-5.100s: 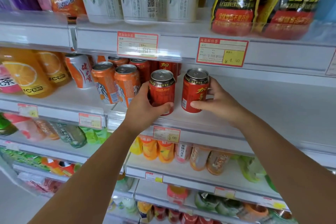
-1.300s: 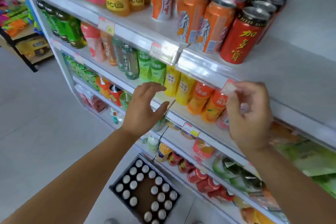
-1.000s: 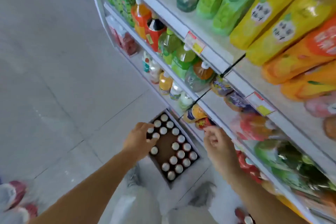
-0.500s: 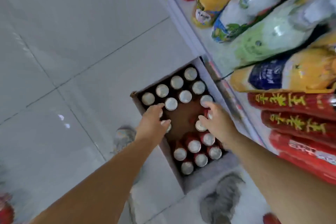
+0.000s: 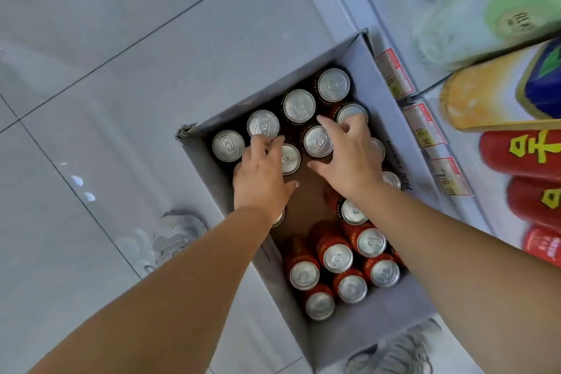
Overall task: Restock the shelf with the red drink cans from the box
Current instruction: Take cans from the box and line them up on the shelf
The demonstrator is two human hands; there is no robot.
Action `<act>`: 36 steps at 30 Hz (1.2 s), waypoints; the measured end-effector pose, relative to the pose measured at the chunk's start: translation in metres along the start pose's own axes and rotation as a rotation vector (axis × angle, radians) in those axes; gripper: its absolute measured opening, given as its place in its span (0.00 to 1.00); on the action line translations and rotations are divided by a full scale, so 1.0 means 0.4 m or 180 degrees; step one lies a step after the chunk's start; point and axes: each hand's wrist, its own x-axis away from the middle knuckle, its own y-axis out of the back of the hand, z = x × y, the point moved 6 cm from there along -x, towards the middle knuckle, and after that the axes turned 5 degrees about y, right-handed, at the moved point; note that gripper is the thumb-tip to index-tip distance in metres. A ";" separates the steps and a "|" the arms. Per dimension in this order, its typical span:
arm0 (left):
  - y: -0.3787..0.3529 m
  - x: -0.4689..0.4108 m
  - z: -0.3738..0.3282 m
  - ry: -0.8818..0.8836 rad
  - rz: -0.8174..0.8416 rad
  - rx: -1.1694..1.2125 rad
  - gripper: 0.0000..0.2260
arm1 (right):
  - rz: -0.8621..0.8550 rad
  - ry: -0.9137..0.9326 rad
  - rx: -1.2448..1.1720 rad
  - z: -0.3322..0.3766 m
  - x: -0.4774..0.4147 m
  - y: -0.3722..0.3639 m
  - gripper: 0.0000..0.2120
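Observation:
A grey cardboard box (image 5: pixel 349 340) stands on the floor against the foot of the shelf (image 5: pixel 391 39). It holds several upright red drink cans (image 5: pixel 337 258) with silver tops, and a bare patch of brown bottom shows in the middle. My left hand (image 5: pixel 261 179) reaches into the box, fingers and thumb curled round the top of one red can (image 5: pixel 290 159). Beside it, my right hand (image 5: pixel 352 158) is curled round the top of another red can (image 5: pixel 318 141). Both cans stand in the box.
Large bottles lie on the lowest shelf at the right: green and yellow ones and red bottles (image 5: pixel 522 155), with price tags (image 5: pixel 425 130) along the shelf edge. My shoes (image 5: pixel 173 237) stand on the pale tiled floor beside the box.
I have bent from the shelf down to the box. Both hands, empty half a second ago, have dropped onto can tops in the far half of the box.

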 end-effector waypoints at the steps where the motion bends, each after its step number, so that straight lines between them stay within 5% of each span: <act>1: -0.003 -0.002 -0.003 -0.0014 -0.0052 -0.0075 0.39 | -0.0080 -0.0010 0.0058 0.003 -0.001 -0.007 0.41; 7: -0.001 -0.012 -0.003 0.0035 -0.0363 0.0008 0.34 | -0.0400 -0.0131 0.0037 0.009 -0.002 -0.019 0.36; 14: 0.119 0.082 -0.020 -0.0085 -0.0011 0.0945 0.32 | -0.0219 -0.0034 -0.0711 0.012 0.113 0.123 0.34; 18: 0.325 0.188 -0.084 -0.0240 0.0324 0.1376 0.32 | -0.0502 -0.0125 -0.1367 0.073 0.253 0.368 0.32; 36: 1.581 0.922 -0.702 -0.2436 -0.0486 0.1623 0.32 | -0.2333 -0.0153 -0.2155 0.420 1.073 1.664 0.29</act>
